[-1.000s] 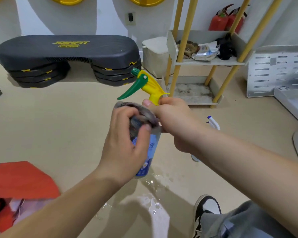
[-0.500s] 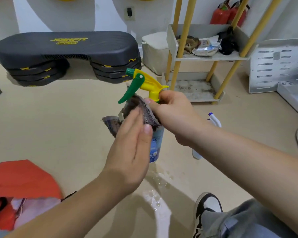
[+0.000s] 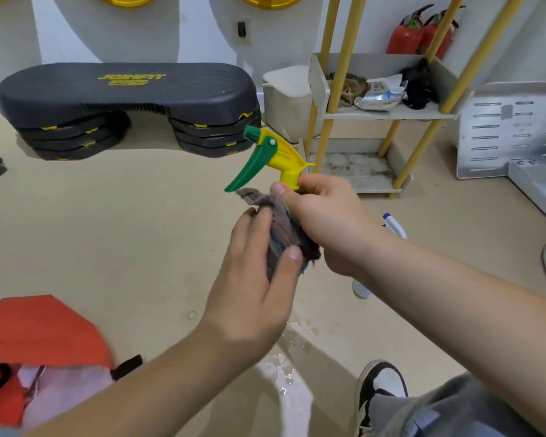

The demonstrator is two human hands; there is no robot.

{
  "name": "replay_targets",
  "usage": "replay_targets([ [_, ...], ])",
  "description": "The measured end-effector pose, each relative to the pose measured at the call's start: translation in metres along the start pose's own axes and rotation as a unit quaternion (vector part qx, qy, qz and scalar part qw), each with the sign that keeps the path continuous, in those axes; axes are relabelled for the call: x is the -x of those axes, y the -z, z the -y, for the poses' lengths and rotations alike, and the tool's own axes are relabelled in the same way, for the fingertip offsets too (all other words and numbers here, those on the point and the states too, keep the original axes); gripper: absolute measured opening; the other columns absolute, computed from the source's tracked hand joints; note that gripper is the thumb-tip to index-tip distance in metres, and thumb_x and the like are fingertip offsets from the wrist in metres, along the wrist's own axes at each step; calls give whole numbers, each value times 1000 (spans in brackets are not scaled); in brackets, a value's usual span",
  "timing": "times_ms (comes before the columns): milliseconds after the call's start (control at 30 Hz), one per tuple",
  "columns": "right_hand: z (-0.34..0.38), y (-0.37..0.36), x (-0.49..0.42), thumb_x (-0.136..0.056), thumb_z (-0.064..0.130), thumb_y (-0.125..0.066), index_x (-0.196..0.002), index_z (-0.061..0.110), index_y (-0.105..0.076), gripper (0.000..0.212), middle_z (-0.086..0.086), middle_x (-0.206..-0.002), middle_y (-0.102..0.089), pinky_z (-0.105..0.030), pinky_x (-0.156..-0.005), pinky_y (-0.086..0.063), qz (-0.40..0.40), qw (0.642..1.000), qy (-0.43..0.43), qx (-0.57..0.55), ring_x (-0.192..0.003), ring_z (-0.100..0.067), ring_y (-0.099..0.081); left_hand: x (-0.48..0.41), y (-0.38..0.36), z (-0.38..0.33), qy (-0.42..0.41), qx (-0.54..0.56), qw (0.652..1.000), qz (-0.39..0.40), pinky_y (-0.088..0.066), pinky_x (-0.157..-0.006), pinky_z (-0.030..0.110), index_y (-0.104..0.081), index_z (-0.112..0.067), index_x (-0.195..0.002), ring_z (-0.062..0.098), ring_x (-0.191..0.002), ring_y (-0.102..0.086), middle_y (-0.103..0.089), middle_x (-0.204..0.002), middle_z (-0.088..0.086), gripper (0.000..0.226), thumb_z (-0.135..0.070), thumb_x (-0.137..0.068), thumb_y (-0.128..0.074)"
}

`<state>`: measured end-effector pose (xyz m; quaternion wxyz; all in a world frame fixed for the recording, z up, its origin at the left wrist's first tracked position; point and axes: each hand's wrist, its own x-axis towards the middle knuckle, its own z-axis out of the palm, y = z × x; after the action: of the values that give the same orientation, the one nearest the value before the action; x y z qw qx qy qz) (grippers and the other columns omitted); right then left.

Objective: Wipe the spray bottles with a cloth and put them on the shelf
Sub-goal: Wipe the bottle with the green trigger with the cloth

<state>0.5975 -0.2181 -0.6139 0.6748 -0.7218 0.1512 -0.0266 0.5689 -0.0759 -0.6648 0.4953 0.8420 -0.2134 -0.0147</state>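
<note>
My right hand (image 3: 322, 222) grips the neck of a spray bottle just under its yellow head with a green trigger (image 3: 265, 156), held up over the floor. My left hand (image 3: 259, 279) wraps a grey cloth (image 3: 284, 228) around the bottle's body, thumb on one side and fingers on the other, so the body is almost wholly hidden. A second spray bottle (image 3: 393, 227), white with a blue tip, lies on the floor behind my right forearm, mostly covered. The shelf (image 3: 388, 113), with yellow posts and pale trays, stands at the back right.
A black step platform (image 3: 123, 96) sits at the back left by the wall. A white bin (image 3: 286, 99) stands beside the shelf, two red fire extinguishers (image 3: 416, 36) behind it. Water is puddled on the floor (image 3: 293, 357). An orange bag (image 3: 41, 335) lies front left, my shoe (image 3: 382, 386) front right.
My left hand has slid the cloth up and around the bottle's body, now covering the blue label. The bottle tilted slightly and its head swung a little to the right.
</note>
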Motion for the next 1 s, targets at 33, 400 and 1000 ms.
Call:
replay_targets([
  [33, -1, 0, 0, -96, 28, -72, -90, -6, -58, 38, -10, -72, -53, -32, -64, -46, -3, 1000, 6, 7, -68, -20, -55, 2, 0, 6, -18, -7, 1000, 8, -34, -112, 14, -36, -30, -157, -3, -138, -42, -43, -151, -12, 59, -47, -100, -46],
  [400, 10, 3, 5, -89, 34, -71, -101, -7, -66, 43, -15, -85, -58, -39, -77, -42, -2, 998, 69, -11, -79, -21, -50, -29, 17, 16, 354, 311, 880, 60, -54, -78, 40, -71, -15, -113, 38, -93, -77, -79, -105, 17, 54, -53, -104, -34],
  [1000, -3, 6, -5, -99, 24, -69, -95, -10, -60, 35, -8, -78, -53, -21, -61, -43, -43, 999, 4, -24, -70, -16, -50, -24, 1, -3, 4, 15, 1000, -26, -52, -97, 38, -61, -27, -128, 11, -117, -61, -64, -125, -3, 31, -38, -106, -42],
])
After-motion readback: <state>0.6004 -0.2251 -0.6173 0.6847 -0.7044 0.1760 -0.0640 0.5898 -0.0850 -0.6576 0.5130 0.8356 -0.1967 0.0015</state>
